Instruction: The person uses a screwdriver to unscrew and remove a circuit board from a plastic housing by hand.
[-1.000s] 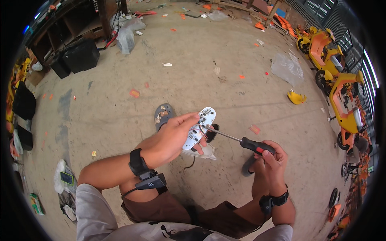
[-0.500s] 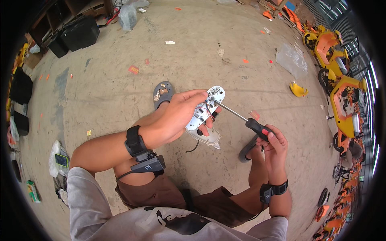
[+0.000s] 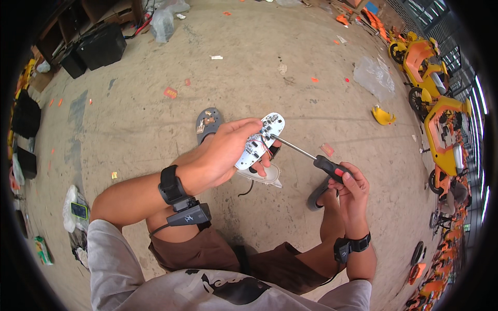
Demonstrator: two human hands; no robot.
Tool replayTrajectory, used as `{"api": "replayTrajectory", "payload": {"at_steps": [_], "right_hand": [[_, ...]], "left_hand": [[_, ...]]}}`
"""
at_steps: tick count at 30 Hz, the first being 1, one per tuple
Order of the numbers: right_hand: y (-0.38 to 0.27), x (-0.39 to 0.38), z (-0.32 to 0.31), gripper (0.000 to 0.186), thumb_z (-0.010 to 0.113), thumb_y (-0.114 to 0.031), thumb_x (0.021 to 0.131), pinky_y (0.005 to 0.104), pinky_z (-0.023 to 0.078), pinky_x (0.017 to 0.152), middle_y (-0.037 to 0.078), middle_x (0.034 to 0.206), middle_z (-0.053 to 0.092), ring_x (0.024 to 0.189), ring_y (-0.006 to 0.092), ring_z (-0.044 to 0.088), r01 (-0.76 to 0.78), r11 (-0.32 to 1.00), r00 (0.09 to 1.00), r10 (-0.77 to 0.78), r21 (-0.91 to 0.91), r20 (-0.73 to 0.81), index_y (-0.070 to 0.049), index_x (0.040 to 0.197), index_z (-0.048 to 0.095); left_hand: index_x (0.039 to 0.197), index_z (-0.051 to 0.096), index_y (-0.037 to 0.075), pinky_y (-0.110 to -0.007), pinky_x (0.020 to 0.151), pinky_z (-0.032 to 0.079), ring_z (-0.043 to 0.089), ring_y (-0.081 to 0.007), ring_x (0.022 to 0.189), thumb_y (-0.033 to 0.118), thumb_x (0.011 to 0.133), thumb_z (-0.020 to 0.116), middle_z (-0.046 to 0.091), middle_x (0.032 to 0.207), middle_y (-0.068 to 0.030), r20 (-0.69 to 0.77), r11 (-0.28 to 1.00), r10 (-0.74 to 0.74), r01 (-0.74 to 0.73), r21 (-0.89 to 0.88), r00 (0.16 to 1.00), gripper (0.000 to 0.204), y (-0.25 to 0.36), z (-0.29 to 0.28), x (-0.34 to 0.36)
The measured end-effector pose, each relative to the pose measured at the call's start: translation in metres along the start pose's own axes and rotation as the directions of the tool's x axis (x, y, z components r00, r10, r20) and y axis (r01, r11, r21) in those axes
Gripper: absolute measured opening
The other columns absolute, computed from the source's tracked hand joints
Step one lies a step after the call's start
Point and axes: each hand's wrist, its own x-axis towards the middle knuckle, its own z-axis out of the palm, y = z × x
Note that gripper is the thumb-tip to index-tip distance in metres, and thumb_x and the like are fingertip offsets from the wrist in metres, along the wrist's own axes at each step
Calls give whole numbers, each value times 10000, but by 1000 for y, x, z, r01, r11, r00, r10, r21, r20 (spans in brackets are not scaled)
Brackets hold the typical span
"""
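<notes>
My left hand (image 3: 223, 147) is closed around a white oval circuit board (image 3: 252, 154) dotted with dark components and thin wires. Its thumb lies across the board's face and the other fingers curl beneath. In my right hand (image 3: 353, 184) is a screwdriver (image 3: 327, 167) with a black and red handle. The steel shaft points up and left, and its tip meets or hovers just over the board's upper part; I cannot tell which. Below the board, partly covered by it and my fingers, is a pale pointed casing (image 3: 268, 175) with a black cable hanging from it.
Yellow scooters (image 3: 441, 135) line the right side. A yellow shell piece (image 3: 383, 115) and a clear plastic sheet (image 3: 373, 78) lie on the concrete floor. Black boxes (image 3: 101, 44) stand at the far left. A phone (image 3: 79, 210) rests on white plastic at the left.
The board and both hands have shifted slightly left. The screwdriver's tip sits a little lower on the board. Both grips are unchanged.
</notes>
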Motion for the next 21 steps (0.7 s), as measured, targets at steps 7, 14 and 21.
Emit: {"api": "replayTrajectory", "payload": {"at_steps": [7, 14, 21], "right_hand": [[1, 1, -1, 306, 595, -55, 902, 312, 556, 712, 177, 936, 672, 754, 221, 672, -3, 1000, 1000, 3, 14, -9, 92, 1164, 538], [0, 0, -2, 306, 606, -52, 897, 304, 559, 701, 175, 932, 672, 740, 220, 673, 1, 1000, 1000, -1, 9, -20, 93, 1158, 544], [0, -1, -1, 304, 607, -53, 898, 299, 559, 699, 171, 929, 671, 741, 216, 674, 18, 1000, 1000, -18, -10, -20, 94, 1157, 547]], "left_hand": [[1183, 485, -99, -319, 463, 555, 647, -208, 628, 191, 1001, 377, 645, 993, -229, -5, 1000, -1, 1, 25, 1000, 359, 1, 0, 0], [1176, 482, -97, -321, 456, 549, 641, -210, 620, 195, 1000, 379, 643, 989, -231, -20, 1000, -9, 9, -3, 1000, 355, 1, 0, -1], [1170, 470, -108, -323, 446, 549, 636, -217, 612, 198, 1000, 384, 630, 996, -236, -27, 999, -4, 3, -32, 1000, 360, 0, 0, 0]]}}
